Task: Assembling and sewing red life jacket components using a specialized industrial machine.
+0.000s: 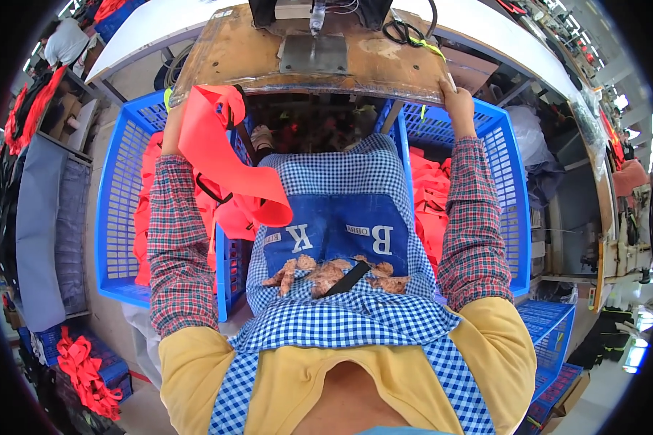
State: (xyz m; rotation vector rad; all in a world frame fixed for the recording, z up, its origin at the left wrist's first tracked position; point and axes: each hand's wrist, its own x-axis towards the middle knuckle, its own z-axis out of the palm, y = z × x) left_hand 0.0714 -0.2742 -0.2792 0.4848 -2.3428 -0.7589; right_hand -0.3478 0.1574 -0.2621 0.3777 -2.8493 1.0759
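Fingers (451, 87) grip worn wooden tabletop (247, 54); red webbing (218, 156) hangs.

The strap (221, 156) is bright orange-red, the baskets (120, 210) blue, the apron (341, 217) blue-and-white checked (with a plain blue pocket), the sleeves (174, 246) red plaid, and the counter (254, 54) worn brown.
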